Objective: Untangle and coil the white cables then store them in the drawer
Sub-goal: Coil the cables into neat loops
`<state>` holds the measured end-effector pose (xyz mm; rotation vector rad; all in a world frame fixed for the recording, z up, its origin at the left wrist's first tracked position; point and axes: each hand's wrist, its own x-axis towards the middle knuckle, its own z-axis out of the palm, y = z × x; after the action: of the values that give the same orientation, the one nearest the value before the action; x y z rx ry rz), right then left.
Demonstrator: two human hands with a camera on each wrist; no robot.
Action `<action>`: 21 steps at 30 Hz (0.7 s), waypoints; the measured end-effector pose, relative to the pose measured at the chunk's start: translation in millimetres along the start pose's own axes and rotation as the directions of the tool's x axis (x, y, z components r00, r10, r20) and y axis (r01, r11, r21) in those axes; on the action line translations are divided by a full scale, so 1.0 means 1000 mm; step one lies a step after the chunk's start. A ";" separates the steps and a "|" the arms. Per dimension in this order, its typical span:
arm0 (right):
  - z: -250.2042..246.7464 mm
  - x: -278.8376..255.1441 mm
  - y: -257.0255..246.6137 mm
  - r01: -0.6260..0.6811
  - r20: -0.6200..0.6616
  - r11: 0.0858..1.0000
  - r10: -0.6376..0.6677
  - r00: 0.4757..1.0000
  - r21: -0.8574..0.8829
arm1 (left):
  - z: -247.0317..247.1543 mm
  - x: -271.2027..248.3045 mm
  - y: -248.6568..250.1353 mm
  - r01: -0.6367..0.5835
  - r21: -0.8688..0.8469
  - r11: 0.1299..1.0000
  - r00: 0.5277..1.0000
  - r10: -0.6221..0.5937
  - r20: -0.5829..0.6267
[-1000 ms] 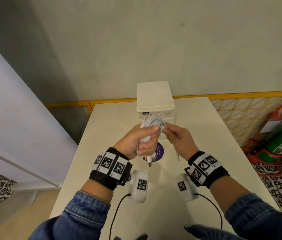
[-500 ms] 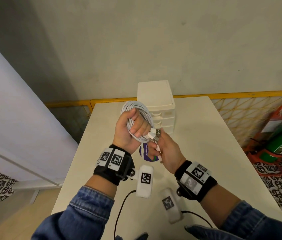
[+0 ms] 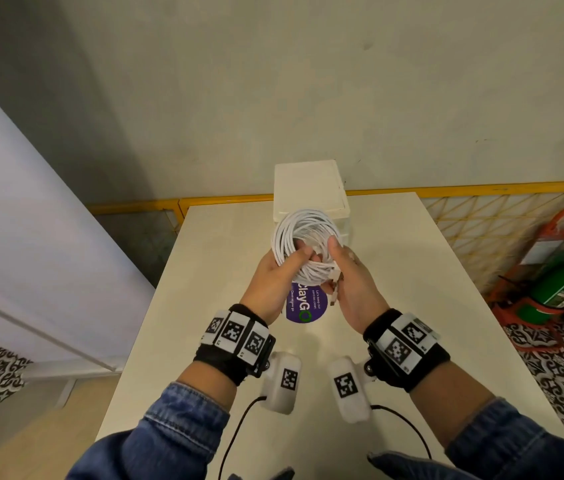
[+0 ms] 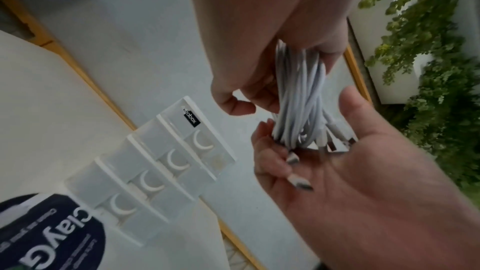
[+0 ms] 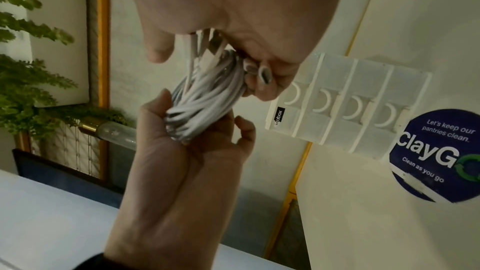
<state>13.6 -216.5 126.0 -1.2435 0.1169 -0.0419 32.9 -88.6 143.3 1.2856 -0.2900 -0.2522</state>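
A coil of white cable [image 3: 303, 233] stands upright as a ring above the table, just in front of the white drawer unit [image 3: 310, 188]. My left hand [image 3: 294, 259] grips the ring's lower left with thumb over the strands. My right hand [image 3: 334, 261] grips its lower right, and the cable's plug ends [image 3: 334, 294] hang against that palm. The left wrist view shows the coil [image 4: 298, 100] edge-on between both hands. The right wrist view shows the coil [image 5: 205, 100] the same way. The drawer unit [image 5: 345, 100] has several drawers, all pushed in.
A round purple sticker [image 3: 308, 304] lies on the cream table [image 3: 412, 289] under my hands. A yellow railing [image 3: 481, 187] runs behind the table. A green fire extinguisher [image 3: 560, 289] in a red stand sits on the floor to the right.
The bundle has been turned up into an open ring and carried right, in front of the drawer unit. My right hand has moved from the plug ends onto the coil's right side.
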 end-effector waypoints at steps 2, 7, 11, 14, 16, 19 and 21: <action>-0.001 0.000 -0.003 0.014 -0.040 0.996 -0.010 0.999 0.090 | 0.001 -0.002 -0.007 0.012 0.005 1.000 0.999 -0.012 0.040; -0.002 -0.006 -0.003 0.061 -0.088 0.986 -0.048 0.995 0.155 | 0.000 -0.005 -0.020 0.046 -0.111 0.993 0.992 -0.032 0.125; 0.000 -0.005 0.001 0.089 -0.191 0.989 -0.066 0.979 0.117 | -0.002 -0.009 -0.022 0.111 -0.068 0.992 0.986 -0.101 0.136; 0.001 -0.004 0.004 0.114 -0.224 0.990 -0.093 0.970 0.083 | -0.006 -0.012 -0.023 0.152 0.006 0.988 0.979 -0.151 0.140; 0.000 -0.004 0.003 0.134 -0.256 0.991 -0.128 0.958 0.005 | -0.012 -0.013 -0.023 0.161 0.048 0.986 0.981 -0.165 0.097; -0.001 -0.005 0.000 0.190 -0.243 0.970 -0.223 0.944 -0.152 | -0.023 -0.011 -0.018 0.162 0.010 0.987 0.987 -0.161 -0.008; 0.004 -0.007 0.000 0.207 -0.188 0.950 -0.252 0.949 -0.233 | -0.024 -0.007 -0.011 0.151 0.056 0.987 0.985 -0.146 -0.087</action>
<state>7.2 -212.1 127.4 -1.4585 0.1667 -0.3779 34.0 -67.6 126.1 1.3774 -0.1321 -0.3182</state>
